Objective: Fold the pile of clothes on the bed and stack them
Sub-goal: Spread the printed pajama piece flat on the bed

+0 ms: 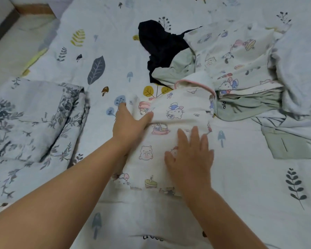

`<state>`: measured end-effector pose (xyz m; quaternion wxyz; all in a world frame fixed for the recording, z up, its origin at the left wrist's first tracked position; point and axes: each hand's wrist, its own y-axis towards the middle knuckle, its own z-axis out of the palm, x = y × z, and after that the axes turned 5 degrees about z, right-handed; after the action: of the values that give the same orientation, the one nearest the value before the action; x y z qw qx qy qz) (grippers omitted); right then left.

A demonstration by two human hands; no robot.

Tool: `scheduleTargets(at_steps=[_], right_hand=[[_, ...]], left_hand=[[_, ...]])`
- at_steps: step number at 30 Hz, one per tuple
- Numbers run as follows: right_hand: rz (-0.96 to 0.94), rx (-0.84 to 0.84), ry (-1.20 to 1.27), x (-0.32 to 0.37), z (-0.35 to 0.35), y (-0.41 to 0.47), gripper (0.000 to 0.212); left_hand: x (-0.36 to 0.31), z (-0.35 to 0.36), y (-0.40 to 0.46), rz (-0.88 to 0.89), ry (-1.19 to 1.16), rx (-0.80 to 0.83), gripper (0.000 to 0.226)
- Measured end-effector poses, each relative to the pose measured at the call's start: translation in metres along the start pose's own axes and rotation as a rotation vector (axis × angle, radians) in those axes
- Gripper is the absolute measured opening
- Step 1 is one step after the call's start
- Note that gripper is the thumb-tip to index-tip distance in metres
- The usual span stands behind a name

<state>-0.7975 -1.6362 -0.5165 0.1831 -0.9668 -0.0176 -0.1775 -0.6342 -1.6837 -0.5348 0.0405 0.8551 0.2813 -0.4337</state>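
Cartoon-print garment (pixel 171 126) lies mid-bed (pixel 250 177) under me: my right hand (pixel 190 157) presses it flat, fingers straight, while my left hand (pixel 129 124) grips its left edge. At one o'clock sits the unfolded pile (pixel 241 65), a black piece (pixel 160 45) at twelve. At nine o'clock, the folded floral cloth (pixel 32 121).

On the bed (pixel 258 177), the right hand (pixel 190 155) presses flat on a cartoon-print garment (pixel 172 112) while the left hand (pixel 129 126) grips its left edge (thumb on top); a clothes pile (pixel 232 65) lies beyond.
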Motion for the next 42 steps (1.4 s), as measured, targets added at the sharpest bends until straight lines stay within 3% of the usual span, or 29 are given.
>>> scheduleTargets(at_steps=[2,4,6,8,9,11,12,14,16,18,20,21,24,25,27,29,31,33,35,37,39,42], right_hand=[[0.01,0.079,-0.059,-0.006,0.005,0.005,0.07],[-0.039,0.107,-0.1,-0.008,0.012,0.003,0.075],[-0.074,0.069,-0.126,-0.014,0.019,-0.001,0.078],[-0.073,0.041,-0.135,-0.02,0.021,-0.002,0.079],[-0.069,0.046,-0.147,-0.021,0.022,-0.003,0.08],[-0.072,0.059,-0.161,-0.021,0.024,-0.004,0.082],[-0.073,0.062,-0.155,-0.021,0.025,-0.003,0.082],[-0.068,0.062,-0.132,-0.021,0.025,-0.002,0.083],[-0.065,0.063,-0.114,-0.021,0.025,-0.003,0.084],[-0.045,0.076,-0.095,-0.022,0.024,-0.004,0.086],[-0.018,0.087,-0.061,-0.023,0.023,-0.004,0.089],[-0.017,0.086,-0.042,-0.024,0.023,-0.005,0.09],[-0.064,0.072,-0.021,-0.029,0.023,-0.007,0.094],[-0.081,0.077,-0.036,-0.031,0.024,-0.006,0.095],[-0.116,0.115,-0.094,-0.034,0.027,-0.006,0.09],[-0.147,0.139,-0.119,-0.036,0.029,-0.006,0.087],[-0.16,0.155,-0.081,-0.039,0.028,-0.005,0.086],[-0.173,0.161,-0.049,-0.042,0.028,-0.007,0.086],[-0.188,0.15,-0.069,-0.044,0.029,-0.009,0.087],[-0.202,0.164,-0.101,-0.043,0.027,-0.01,0.085],[-0.215,0.21,-0.125,-0.041,0.025,-0.01,0.08],[-0.185,0.178,-0.044,-0.038,0.019,-0.008,0.068]], left_hand=[[-0.002,0.002,0.005,-0.022,-0.01,0.066,0.082],[-0.004,0.0,0.013,-0.051,-0.132,0.172,0.06],[-0.001,-0.006,0.02,-0.124,-0.497,0.277,0.035],[0.002,-0.009,0.022,-0.227,-0.735,0.328,0.031],[0.005,-0.008,0.021,-0.251,-0.638,0.283,0.034],[0.013,-0.003,0.02,-0.224,-0.109,0.049,0.046],[0.014,-0.003,0.022,-0.147,0.112,-0.105,0.048],[0.004,-0.002,0.025,0.116,0.301,-0.265,0.037],[-0.011,0.007,0.031,0.285,0.33,-0.165,0.035],[-0.022,0.021,0.034,0.243,0.287,0.049,0.045],[-0.032,0.031,0.039,0.2,0.223,0.224,0.031],[-0.035,0.032,0.044,0.166,0.115,0.265,0.021],[-0.043,0.024,0.059,-0.081,-0.487,0.224,0.023],[-0.039,0.023,0.063,-0.141,-0.518,0.194,0.023],[-0.023,0.024,0.067,-0.186,-0.119,0.166,0.026],[-0.01,0.027,0.068,-0.094,0.223,0.086,0.024],[-0.022,0.03,0.064,0.03,0.103,0.025,0.033],[-0.04,0.037,0.067,0.164,0.05,0.144,0.045],[-0.049,0.045,0.073,0.221,0.082,0.255,0.037],[-0.049,0.046,0.08,0.175,0.114,0.179,0.026],[-0.045,0.044,0.081,0.153,0.315,0.052,0.027],[-0.043,0.041,0.06,0.339,0.498,-0.144,0.045]])
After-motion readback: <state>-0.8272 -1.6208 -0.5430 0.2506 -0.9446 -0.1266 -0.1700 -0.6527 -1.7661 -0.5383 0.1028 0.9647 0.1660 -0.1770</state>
